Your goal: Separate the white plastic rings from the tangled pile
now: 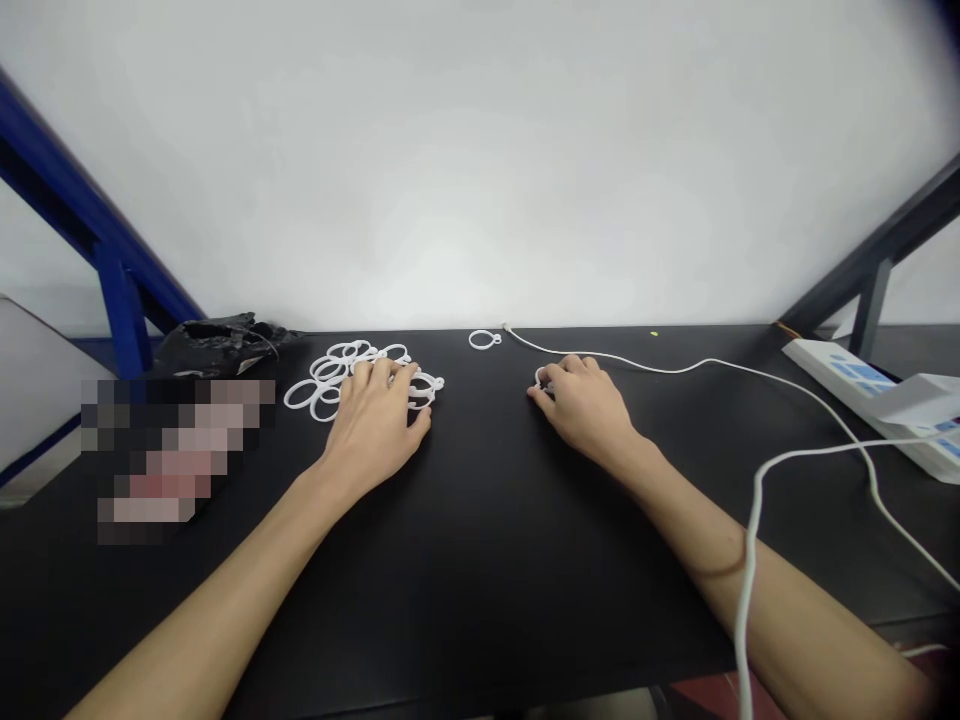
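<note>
A pile of thin white plastic rings (pixel 300 394), each with a small loop tab, lies on the black table at left of centre. My left hand (pixel 373 420) rests palm down over the pile's right part, fingers spread and touching the rings, and hides some of them. Right of centre, my right hand (pixel 585 405) is down at the tabletop with bent fingers closed about another white ring (pixel 538 377). Only a bit of that ring shows past the fingers. One single ring (pixel 481 340) lies by itself near the table's back edge, between the two hands.
A white cable (pixel 679 371) runs along the back and loops over my right forearm. At right lies a white power strip (pixel 847 375). A crumpled black plastic bag (pixel 217 343) sits back left, near a blurred-out patch. Blue frame bars (pixel 120 290) and a white wall bound the table (pixel 465 580).
</note>
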{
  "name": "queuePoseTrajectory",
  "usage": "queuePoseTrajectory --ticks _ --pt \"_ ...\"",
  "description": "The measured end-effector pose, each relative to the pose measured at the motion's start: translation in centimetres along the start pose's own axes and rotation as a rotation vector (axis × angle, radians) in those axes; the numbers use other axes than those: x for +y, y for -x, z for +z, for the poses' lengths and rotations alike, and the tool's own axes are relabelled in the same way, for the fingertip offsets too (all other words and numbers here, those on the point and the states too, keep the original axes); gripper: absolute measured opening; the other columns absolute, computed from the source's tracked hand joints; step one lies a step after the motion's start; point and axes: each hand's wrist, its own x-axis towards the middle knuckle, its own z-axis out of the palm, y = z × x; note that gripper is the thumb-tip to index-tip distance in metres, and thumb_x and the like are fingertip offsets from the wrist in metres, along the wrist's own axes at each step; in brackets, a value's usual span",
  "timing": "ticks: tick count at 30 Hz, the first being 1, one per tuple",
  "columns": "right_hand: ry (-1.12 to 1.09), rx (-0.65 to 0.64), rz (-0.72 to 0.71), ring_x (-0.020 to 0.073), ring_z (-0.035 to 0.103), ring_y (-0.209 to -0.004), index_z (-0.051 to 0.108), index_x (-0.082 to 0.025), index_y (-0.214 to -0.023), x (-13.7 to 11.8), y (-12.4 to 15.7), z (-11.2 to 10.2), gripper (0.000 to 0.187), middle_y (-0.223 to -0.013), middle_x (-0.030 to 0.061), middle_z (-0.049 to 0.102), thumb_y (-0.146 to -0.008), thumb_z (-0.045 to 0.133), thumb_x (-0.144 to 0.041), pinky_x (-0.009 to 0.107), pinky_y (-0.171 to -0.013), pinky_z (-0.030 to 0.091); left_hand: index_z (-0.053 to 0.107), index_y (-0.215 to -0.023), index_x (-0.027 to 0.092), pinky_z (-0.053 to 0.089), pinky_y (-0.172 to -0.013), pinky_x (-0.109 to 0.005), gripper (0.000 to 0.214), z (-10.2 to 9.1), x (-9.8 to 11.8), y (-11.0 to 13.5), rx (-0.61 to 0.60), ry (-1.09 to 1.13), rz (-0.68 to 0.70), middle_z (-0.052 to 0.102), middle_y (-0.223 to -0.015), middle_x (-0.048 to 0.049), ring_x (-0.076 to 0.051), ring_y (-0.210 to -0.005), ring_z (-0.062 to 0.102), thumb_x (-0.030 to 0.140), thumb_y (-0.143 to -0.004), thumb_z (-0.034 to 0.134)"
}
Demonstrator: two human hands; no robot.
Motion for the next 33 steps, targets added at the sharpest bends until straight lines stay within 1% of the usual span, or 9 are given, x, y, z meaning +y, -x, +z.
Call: queuePoseTrajectory --ticks 3,5,10,13,17,23,25,28,33 --pt "0.0 0.031 -0.027 0.0286 0.053 -0.095 0.069 -0.018 -0.099 0.1 0.0 0.1 0.024 -0.1 0.0122 0.064 -0.092 0.052 -0.033 0.041 -0.08 0.043 0.05 -0.133 0.014 0.042 -0.096 -0.052 0.048 0.0 0.1 0.0 -0.005 0.011 0.0 0.055 -0.119 -0.0158 -0.037 -0.115 0.045 0.035 -0.089 0.048" --pt "-0.012 0.07 -0.03 0.029 0.052 -0.096 0.069 -0.017 -0.1 0.0 0.0 0.0 0.023 -0.102 0.0129 0.063 -0.091 0.053 -0.031 0.041 -0.081 0.043 0.05 -0.133 0.015 0.041 -0.096 -0.052 0.049 0.0 0.1 0.0 -0.005 0.018 0.002 0.055 -0.12 -0.0156 -0.037 -0.115 0.045 0.034 -0.088 0.048" --pt "-0.117 0.157 -0.063 0.0271 0.051 -0.094 0.07 -0.015 -0.101 -0.9 0.2 -0.8 0.025 -0.106 0.0141 0.061 -0.094 0.049 -0.027 0.04 -0.083 0.044 0.049 -0.134 0.012 0.04 -0.098 -0.053 0.051 -0.1 0.2 0.0 -0.026 0.022 0.009 0.054 -0.124 -0.0167 -0.036 -0.117 0.044 0.034 -0.089 0.048" --pt "-0.229 0.167 -0.125 0.0253 0.052 -0.095 0.069 -0.017 -0.103 -1.7 0.5 -1.3 0.024 -0.106 0.0127 0.061 -0.096 0.049 -0.027 0.036 -0.081 0.046 0.048 -0.135 0.013 0.039 -0.099 -0.054 0.05 -0.1 0.3 0.1 -0.023 0.028 0.018 0.054 -0.125 -0.0166 -0.036 -0.118 0.043 0.033 -0.089 0.048" --pt "-0.361 0.125 -0.257 0.0226 0.055 -0.094 0.067 -0.02 -0.106 -2.5 0.8 -1.7 0.023 -0.101 0.009 0.066 -0.098 0.047 -0.024 0.034 -0.08 0.047 0.046 -0.136 0.016 0.037 -0.1 -0.053 0.05 -0.2 0.6 0.1 0.002 0.058 0.044 0.054 -0.126 -0.0148 -0.035 -0.119 0.043 0.034 -0.089 0.05" --pt "-0.409 0.15 -0.424 0.0208 0.056 -0.088 0.061 -0.019 -0.113 -3.5 1.2 -2.3 0.021 -0.097 0.0073 0.069 -0.098 0.047 -0.022 0.033 -0.078 0.048 0.036 -0.145 0.022 0.032 -0.105 -0.05 0.062 -0.6 1.9 0.4 0.048 0.182 0.203 0.053 -0.131 -0.0099 -0.03 -0.121 0.041 0.045 -0.091 0.054" --pt "-0.408 0.162 -0.473 0.0207 0.055 -0.087 0.061 -0.018 -0.11 -3.6 1.3 -2.5 0.019 -0.096 0.0075 0.069 -0.098 0.047 -0.023 0.033 -0.076 0.048 0.038 -0.144 0.022 0.031 -0.104 -0.048 0.057 -0.7 2.2 0.5 0.062 0.193 0.263 0.056 -0.129 -0.0088 -0.029 -0.118 0.044 0.043 -0.093 0.053" --pt "-0.442 0.195 -0.539 0.0193 0.054 -0.082 0.062 -0.017 -0.103 -3.7 1.5 -2.7 0.018 -0.092 0.0072 0.068 -0.098 0.046 -0.024 0.032 -0.074 0.048 0.047 -0.136 0.021 0.035 -0.099 -0.045 0.045 -0.6 2.4 0.5 0.096 0.195 0.316 0.063 -0.12 -0.008 -0.027 -0.111 0.048 0.038 -0.095 0.052" --pt "-0.585 0.208 -0.55 0.0166 0.054 -0.081 0.059 -0.02 -0.1 -3.7 1.7 -2.7 0.015 -0.091 0.0049 0.065 -0.099 0.044 -0.023 0.029 -0.074 0.047 0.054 -0.126 0.019 0.038 -0.094 -0.044 0.039 -0.7 2.7 0.7 0.113 0.259 0.323 0.066 -0.112 -0.0076 -0.025 -0.105 0.051 0.041 -0.094 0.053"
